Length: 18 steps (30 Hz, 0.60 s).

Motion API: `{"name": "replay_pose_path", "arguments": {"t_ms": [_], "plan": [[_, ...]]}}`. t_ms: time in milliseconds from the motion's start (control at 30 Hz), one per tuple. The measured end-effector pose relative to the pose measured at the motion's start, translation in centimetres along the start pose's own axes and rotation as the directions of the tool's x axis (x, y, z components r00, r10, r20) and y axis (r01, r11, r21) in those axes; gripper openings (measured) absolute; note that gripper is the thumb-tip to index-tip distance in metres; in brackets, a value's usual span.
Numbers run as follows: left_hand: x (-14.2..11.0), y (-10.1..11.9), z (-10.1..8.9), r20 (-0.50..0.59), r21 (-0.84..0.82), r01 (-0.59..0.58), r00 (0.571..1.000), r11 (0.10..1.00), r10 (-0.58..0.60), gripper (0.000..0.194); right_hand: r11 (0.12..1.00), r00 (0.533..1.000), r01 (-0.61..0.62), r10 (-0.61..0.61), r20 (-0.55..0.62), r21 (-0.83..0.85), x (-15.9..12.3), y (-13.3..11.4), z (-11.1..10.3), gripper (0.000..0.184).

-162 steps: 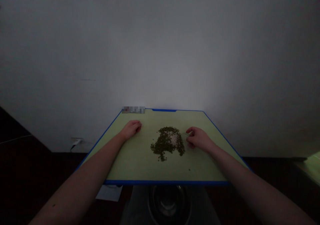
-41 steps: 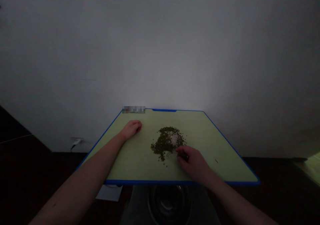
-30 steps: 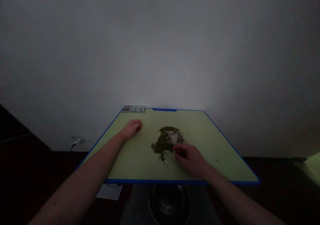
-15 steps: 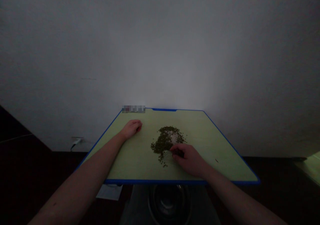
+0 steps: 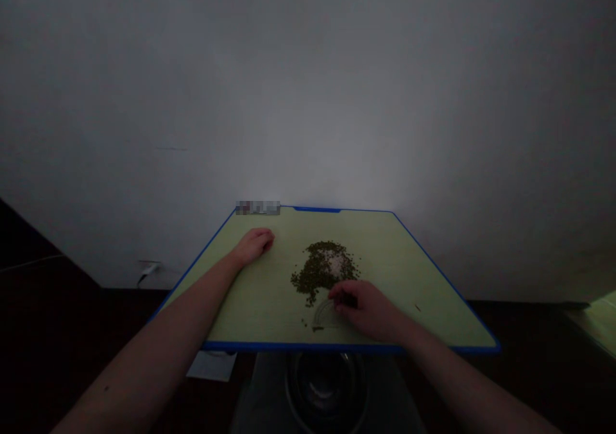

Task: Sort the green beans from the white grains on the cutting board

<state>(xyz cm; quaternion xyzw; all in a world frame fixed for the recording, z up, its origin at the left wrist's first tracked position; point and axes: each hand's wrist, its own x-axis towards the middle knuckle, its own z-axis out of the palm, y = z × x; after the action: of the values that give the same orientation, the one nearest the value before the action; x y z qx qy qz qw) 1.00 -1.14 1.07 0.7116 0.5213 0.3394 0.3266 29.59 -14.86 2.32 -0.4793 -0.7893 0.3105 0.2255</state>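
Observation:
My right hand (image 5: 362, 307) pinches a clear protractor (image 5: 323, 316) lying low over the table, its curved edge toward the grains. Just beyond it spreads a heap of small dark green beans (image 5: 310, 272), with a patch of whitish grains (image 5: 337, 264) on its right part. A few beans lie along the protractor's near left side. My left hand (image 5: 255, 244) rests on the table to the left of the heap, fingers curled in, with nothing visible in them.
The pale table (image 5: 385, 248) has a blue rim and stands against a grey wall (image 5: 308, 100). Below its near edge is a shiny round bowl (image 5: 326, 389). A thin dark sliver (image 5: 417, 307) lies at the right. A white plug (image 5: 150, 269) sits in the wall at left.
My right hand has drawn the protractor slightly toward me, carrying a few beans away from the heap's near edge. My left hand has stayed in place.

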Motion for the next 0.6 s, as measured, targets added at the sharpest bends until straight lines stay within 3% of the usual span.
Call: {"name": "replay_pose_path", "arguments": {"t_ms": [600], "plan": [[0.09,0.0,-0.11,-0.008,0.009,0.012,1.0,1.0,-0.012,0.028,0.997,0.995,-0.033,0.027,0.092,0.063,-1.02,0.49,-0.8,0.023]]}}
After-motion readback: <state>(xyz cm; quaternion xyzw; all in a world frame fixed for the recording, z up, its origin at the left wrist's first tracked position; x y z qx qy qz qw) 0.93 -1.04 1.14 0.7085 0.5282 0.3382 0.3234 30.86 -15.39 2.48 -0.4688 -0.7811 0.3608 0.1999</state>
